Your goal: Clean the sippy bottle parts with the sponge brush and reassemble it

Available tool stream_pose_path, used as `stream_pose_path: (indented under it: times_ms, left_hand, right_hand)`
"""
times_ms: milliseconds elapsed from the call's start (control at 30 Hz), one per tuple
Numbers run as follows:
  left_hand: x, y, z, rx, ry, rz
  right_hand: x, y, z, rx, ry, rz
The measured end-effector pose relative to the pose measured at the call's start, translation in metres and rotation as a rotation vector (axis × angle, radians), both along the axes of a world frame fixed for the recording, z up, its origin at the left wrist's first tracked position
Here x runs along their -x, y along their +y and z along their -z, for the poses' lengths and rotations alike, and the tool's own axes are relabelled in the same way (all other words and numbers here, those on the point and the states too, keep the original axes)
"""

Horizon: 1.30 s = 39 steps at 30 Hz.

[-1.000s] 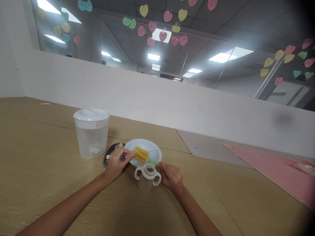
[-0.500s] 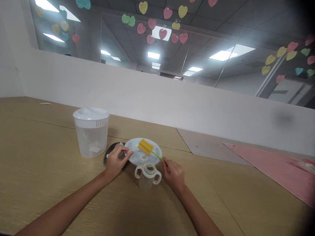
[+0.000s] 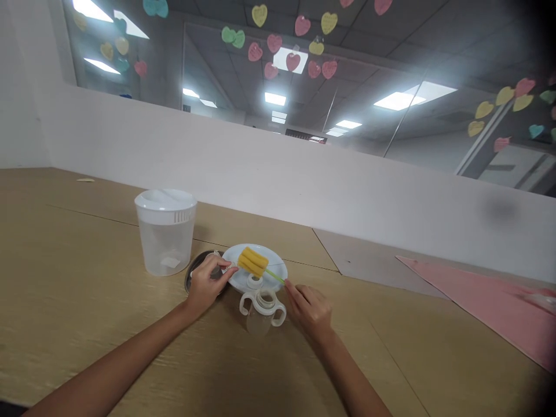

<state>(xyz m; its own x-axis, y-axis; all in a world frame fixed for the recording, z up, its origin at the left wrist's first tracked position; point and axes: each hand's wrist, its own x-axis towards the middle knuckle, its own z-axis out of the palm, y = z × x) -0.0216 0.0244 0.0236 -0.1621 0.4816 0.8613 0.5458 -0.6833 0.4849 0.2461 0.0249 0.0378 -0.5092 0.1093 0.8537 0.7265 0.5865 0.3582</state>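
My right hand (image 3: 310, 307) grips the thin green handle of a sponge brush (image 3: 252, 262) with a ribbed yellow head. The head hovers over a white plate (image 3: 278, 266), pointing left toward my left hand (image 3: 208, 284). My left thumb and fingers pinch a small translucent piece (image 3: 231, 267) whose kind I cannot make out. A white ring-shaped cap (image 3: 254, 281) lies on the plate's near side. In front of the plate, between my hands, stands a clear baby bottle (image 3: 259, 323) with two white handles and an uncovered mouth.
Partly behind my left hand is a dark round metal dish (image 3: 190, 277) with something clear in it. A translucent bucket with a white lid (image 3: 166, 231) stands behind it to the left. Pink sheet material (image 3: 486, 307) lies on the table (image 3: 391, 347) at right. A white wall rises behind.
The yellow sponge head has moved left and turned more level, closer to my left fingers. My left hand keeps its pinch. The whole view has shifted slightly.
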Motion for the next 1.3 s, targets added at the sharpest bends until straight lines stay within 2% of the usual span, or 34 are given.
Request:
stream_pose_path:
  times_ms: [167,367,467,567,733,867,1100,1300]
  left_hand:
    - [0.0,0.0,0.0,-0.018,0.002,-0.02]
    - [0.001,0.002,0.002,-0.015,-0.001,-0.021]
    - [0.001,0.003,0.003,-0.022,0.005,-0.022]
    - [0.001,0.003,0.003,-0.024,0.016,-0.025]
    - [0.001,0.002,0.003,-0.01,0.022,-0.032]
    - [0.001,0.002,0.003,-0.013,0.033,-0.04]
    - [0.0,0.001,0.002,-0.024,0.044,-0.043]
    - [0.003,0.001,0.0,-0.054,0.024,-0.067]
  right_hand:
    - [0.002,-0.004,-0.005,-0.02,0.129,0.004]
    - [0.002,-0.004,-0.003,-0.037,0.004,-0.019]
    - [0.002,-0.006,-0.006,-0.064,0.071,0.038]
    - [0.004,-0.008,-0.008,-0.064,0.12,0.039]
    - [0.007,-0.01,-0.007,-0.062,0.016,0.021]
    - [0.005,-0.01,-0.007,-0.051,0.061,0.084]
    - [0.007,-0.011,-0.005,-0.06,-0.005,0.03]
    - [-0.001,-0.006,-0.008,-0.1,0.079,0.144]
